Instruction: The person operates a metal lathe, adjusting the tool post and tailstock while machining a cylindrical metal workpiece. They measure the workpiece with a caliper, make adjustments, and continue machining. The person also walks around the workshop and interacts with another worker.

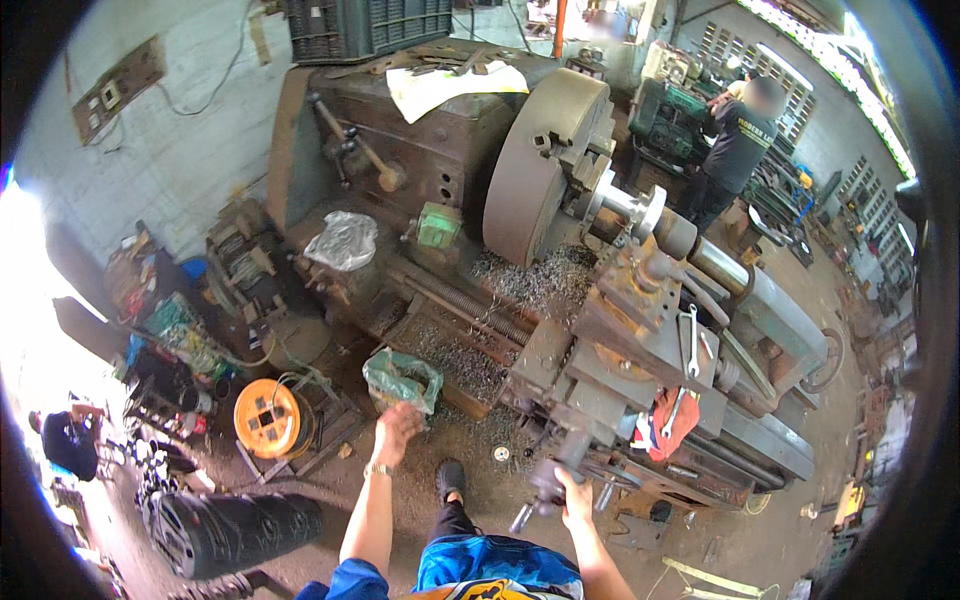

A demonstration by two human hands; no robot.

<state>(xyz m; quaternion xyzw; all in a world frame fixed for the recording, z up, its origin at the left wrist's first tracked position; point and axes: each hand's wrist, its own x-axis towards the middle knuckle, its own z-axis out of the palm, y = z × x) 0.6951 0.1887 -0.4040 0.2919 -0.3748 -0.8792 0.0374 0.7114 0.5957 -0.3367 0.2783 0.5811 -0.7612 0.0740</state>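
Bending around part of a dark crank hub (pixel 548 482) at the front of the lathe carriage (pixel 605 395), the fingers of the right hand (pixel 575 497) look closed on it, though how tightly cannot be told. The left hand (pixel 400 430) is held out palm down with its fingers partly curled, just at the lower edge of a green plastic bag (pixel 395 378); whether it touches the bag or has hold of anything cannot be told. Grey metal chips (pixel 535 285) are heaped below the big round chuck (pixel 530 150) and scattered along the worn bed, where the metal is brown and grimy. A bright stepped shaft (pixel 612 198) projects from the chuck. On the carriage lie a wrench (pixel 692 340) and a red cloth (pixel 680 430), with another wrench across the cloth. A pale yellow sheet (pixel 425 90) drapes over the headstock (pixel 430 155), near a black crate (pixel 385 30); crumpled clear plastic (pixel 342 240) sits lower down. Behind stands a pale, stained wall (pixel 190 60) with loose cables. The floor (pixel 340 495) is dull brown, and on the left it bears an orange spool (pixel 270 418) and a ribbed black drum (pixel 240 530). Farther back on the right, a person (pixel 740 145) in dark clothes stands at a green machine (pixel 665 118).
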